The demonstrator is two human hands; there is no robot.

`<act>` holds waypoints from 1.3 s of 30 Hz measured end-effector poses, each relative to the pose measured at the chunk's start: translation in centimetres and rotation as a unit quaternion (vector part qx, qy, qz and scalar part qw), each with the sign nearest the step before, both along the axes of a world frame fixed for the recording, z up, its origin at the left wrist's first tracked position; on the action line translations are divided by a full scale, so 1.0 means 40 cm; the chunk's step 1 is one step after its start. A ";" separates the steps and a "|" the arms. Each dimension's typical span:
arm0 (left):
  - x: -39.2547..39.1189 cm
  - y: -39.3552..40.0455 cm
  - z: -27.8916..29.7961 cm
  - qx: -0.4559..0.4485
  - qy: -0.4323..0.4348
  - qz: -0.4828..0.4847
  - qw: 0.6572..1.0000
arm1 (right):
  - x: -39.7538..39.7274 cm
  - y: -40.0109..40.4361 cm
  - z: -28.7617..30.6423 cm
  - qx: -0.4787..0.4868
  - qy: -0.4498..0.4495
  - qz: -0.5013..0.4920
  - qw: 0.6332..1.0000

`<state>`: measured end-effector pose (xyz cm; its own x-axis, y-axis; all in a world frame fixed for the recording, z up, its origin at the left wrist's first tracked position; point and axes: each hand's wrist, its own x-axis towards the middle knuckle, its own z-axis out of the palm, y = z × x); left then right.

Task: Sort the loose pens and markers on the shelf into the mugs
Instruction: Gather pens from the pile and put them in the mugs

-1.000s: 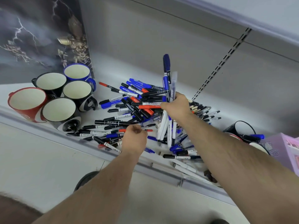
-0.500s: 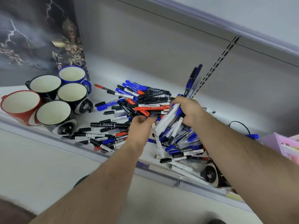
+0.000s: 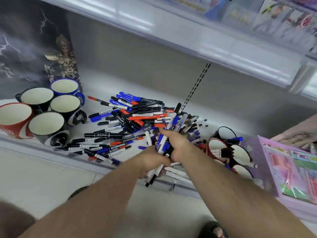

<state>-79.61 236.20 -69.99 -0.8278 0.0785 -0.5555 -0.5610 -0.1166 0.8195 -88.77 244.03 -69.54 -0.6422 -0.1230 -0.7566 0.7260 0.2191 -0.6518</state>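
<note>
Right now your left hand and right hand both curl around one bundle of pens at the shelf's front edge. Beyond them the loose pile of pens and markers sprawls mid-shelf, with the empty mugs clustered at far left.

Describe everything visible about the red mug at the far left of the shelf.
The red mug stands upright at the left end of the shelf, near its front edge, partly cut off by the frame. Its outside is glossy red with a white curved band and a patch of white lettering low on the wall, too blurred to read; the inside is cream and looks empty. It looks ceramic or enamelled. No handle shows. It sits against a black mug on its right, with another black mug close behind. Neither hand touches it.
</note>
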 end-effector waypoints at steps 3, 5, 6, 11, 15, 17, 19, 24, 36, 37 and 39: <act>0.023 0.008 -0.028 0.002 -0.052 0.001 0.999 | 0.024 0.008 -0.028 0.001 -0.031 -0.009 0.999; 0.029 0.003 -0.043 -0.004 -0.081 -0.002 0.997 | 0.037 0.007 -0.042 0.006 -0.049 -0.013 0.999; 0.030 -0.001 -0.050 -0.008 -0.093 -0.004 0.996 | 0.039 0.006 -0.050 0.004 -0.055 -0.014 0.998; 0.033 -0.009 -0.072 -0.040 -0.115 -0.028 0.992 | 0.030 0.018 -0.063 -0.005 -0.056 -0.033 0.998; 0.047 -0.007 -0.099 -0.067 -0.139 -0.053 0.987 | -0.003 0.045 -0.093 -0.008 -0.031 -0.064 0.997; 0.056 -0.010 -0.112 -0.068 -0.145 -0.040 0.986 | -0.023 0.056 -0.099 -0.017 -0.013 -0.087 0.996; 0.063 -0.017 -0.121 -0.060 -0.151 -0.002 0.987 | -0.034 0.073 -0.089 -0.023 0.001 -0.094 0.995; 0.050 -0.030 -0.087 0.080 -0.128 0.169 0.974 | -0.005 0.135 0.027 0.011 0.005 0.021 1.000; 0.064 0.074 0.166 0.305 0.013 0.159 0.939 | 0.228 0.292 0.328 -0.006 -0.014 0.235 0.972; 0.071 0.084 0.186 0.300 0.021 0.151 0.942 | 0.243 0.301 0.336 0.007 -0.013 0.250 0.968; 0.090 0.105 0.222 0.269 0.030 0.135 0.953 | 0.267 0.315 0.347 0.017 -0.008 0.270 0.963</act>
